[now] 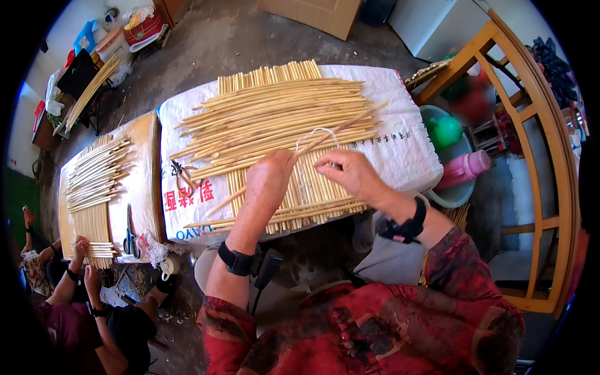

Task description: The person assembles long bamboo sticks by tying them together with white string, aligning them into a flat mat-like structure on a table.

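A layer of thin tan reed sticks (269,119) lies crosswise over upright sticks on a white woven sheet (409,140). My left hand (269,181) is closed over the near side of the layer, gripping one slanting stick (353,122) that rises toward the far right. A white string (322,130) loops around this stick. To the right, my right hand (356,175) is pinched with fingertips at the string's end; the exact grip is partly hidden. More crosswise sticks (300,211) lie along the near edge. Scissors with brown handles (183,182) rest left of the layer.
At left, another person's hands (81,247) work at a second table with a similar stick mat (97,172) and dark scissors (130,237). A basin (453,199) holding a pink thermos (462,170) and green container (445,131) stands right, beside a wooden frame (528,125).
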`<state>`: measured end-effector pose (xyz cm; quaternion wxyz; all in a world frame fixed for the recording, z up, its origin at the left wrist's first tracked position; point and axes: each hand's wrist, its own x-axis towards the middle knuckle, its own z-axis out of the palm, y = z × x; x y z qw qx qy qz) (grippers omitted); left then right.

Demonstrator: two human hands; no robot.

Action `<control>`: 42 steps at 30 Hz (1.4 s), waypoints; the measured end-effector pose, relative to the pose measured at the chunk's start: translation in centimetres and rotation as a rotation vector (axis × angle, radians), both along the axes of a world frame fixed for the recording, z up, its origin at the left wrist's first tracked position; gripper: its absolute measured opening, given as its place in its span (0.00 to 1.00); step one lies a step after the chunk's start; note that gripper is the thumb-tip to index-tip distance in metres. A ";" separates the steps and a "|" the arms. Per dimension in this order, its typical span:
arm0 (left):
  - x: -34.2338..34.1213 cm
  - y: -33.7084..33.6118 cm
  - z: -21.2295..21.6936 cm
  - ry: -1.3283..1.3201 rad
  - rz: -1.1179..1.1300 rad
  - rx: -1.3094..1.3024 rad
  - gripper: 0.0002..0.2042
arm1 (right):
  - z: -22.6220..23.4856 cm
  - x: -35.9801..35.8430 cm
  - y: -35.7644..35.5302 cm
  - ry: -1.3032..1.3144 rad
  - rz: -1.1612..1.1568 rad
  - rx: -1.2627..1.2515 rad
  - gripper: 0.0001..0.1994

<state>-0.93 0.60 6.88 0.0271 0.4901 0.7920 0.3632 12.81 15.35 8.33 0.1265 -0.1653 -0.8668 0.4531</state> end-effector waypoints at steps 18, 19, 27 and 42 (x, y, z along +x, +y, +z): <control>-0.7 0.2 0.8 -0.072 0.130 0.148 0.07 | -1.2 0.4 -1.7 -0.004 0.029 -0.411 0.07; -0.8 0.1 1.0 -0.091 0.109 0.136 0.07 | -2.0 0.3 -1.5 0.052 -0.007 -0.329 0.09; -0.7 0.0 1.3 0.060 0.104 0.037 0.07 | 0.7 1.4 0.5 0.021 0.018 -0.035 0.11; -0.7 -1.0 -3.1 0.349 -0.227 -0.272 0.03 | 17.7 -1.1 17.0 0.543 -0.419 0.744 0.16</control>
